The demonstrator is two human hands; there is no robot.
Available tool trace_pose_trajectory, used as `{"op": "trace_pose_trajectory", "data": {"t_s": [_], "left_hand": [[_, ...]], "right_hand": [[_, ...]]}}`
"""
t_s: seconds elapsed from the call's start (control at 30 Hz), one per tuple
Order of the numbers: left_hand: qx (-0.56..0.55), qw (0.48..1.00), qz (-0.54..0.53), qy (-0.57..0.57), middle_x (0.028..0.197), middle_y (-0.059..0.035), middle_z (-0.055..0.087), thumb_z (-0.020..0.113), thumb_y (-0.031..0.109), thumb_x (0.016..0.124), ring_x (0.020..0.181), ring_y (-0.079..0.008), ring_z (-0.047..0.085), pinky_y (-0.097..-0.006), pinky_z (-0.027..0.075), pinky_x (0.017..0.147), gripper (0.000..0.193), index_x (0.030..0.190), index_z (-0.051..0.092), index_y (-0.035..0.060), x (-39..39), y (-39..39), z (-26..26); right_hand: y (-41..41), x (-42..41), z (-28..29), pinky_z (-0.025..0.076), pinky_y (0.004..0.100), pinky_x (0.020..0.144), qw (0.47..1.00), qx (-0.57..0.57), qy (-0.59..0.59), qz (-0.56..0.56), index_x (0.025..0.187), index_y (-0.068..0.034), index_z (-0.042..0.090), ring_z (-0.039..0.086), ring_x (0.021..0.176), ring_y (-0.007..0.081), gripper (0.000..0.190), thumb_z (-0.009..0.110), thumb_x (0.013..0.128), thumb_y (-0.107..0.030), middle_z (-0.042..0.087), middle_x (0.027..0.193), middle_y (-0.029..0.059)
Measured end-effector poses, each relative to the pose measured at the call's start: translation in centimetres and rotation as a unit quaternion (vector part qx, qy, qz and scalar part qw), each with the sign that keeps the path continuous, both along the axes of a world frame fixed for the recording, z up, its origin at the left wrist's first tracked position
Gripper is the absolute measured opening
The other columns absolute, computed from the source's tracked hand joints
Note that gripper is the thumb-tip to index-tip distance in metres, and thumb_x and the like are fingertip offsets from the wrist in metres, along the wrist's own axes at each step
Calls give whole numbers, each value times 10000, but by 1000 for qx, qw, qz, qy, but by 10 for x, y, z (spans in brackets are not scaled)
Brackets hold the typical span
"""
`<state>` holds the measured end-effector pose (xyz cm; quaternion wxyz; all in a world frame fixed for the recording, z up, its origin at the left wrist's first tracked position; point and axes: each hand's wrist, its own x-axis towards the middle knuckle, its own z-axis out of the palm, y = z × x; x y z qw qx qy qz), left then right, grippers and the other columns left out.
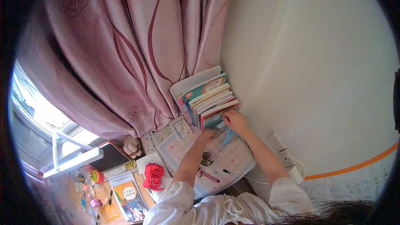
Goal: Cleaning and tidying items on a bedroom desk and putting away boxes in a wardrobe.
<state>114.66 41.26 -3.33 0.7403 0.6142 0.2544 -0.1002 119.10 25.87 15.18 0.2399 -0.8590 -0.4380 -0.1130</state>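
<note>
A row of upright books (pixel 207 97) stands in the corner between the curtain and the wall, backed by a white bookend or rack side (pixel 198 76). My right hand (pixel 236 121) grips the right edge of the front book (pixel 215 118), which has a teal cover. Low at that book's left corner is my left hand (pixel 208 136); its fingers are partly hidden, so its hold is unclear. A light-blue pointed item (pixel 228 137) sits just below my right hand. Under my forearms lies a pale patterned desk mat (pixel 232 162), with a small round container (pixel 207 158) on it.
A white cable (pixel 247 176) crosses the mat towards a power strip (pixel 295 175) by the wall. Red cloth or ribbon (pixel 154 175), a workbook (pixel 128 195), a tablet (pixel 109 156) and a plush toy (pixel 132 147) lie left. A lit lamp (pixel 75 162) overhangs that side.
</note>
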Motion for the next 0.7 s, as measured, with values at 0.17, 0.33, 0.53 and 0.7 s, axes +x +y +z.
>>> {"op": "trace_pose_trajectory", "data": {"t_s": [0.17, 0.33, 0.53, 0.7], "left_hand": [[-44, 994, 65, -72, 766, -50, 582, 598, 186, 784, 692, -152, 546, -290, 422, 555, 227, 919, 589, 5, -15, -5, -6], [-14, 996, 82, -11, 710, -13, 551, 548, 165, 812, 696, -119, 524, -285, 403, 562, 118, 806, 564, 48, -38, -19, 51], [-136, 966, 210, -69, 803, -22, 547, 509, 140, 824, 797, -161, 557, -298, 438, 641, 35, 851, 496, 121, -142, 24, 91], [-161, 942, 282, -87, 835, -47, 537, 496, 106, 825, 862, -217, 575, -362, 477, 721, 46, 867, 475, 105, -240, 59, 135]], "right_hand": [[-3, 1, -4, 462, 397, 707, 999, 20, 41, 17, 891, -63, 589, 572, 797, 306, 157, 552, 776, -164, 585, 849, 125], [-22, 18, -18, 461, 393, 724, 999, 22, 35, 11, 954, -61, 583, 569, 828, 319, 203, 544, 775, -148, 586, 891, 139], [-9, 6, -1, 452, 403, 763, 996, 24, 81, 42, 1018, -60, 565, 552, 883, 331, 260, 535, 778, -155, 579, 942, 156], [-4, -11, 15, 445, 411, 782, 996, 38, 62, 56, 1006, -40, 562, 547, 896, 333, 264, 554, 763, -145, 571, 965, 167]]}}
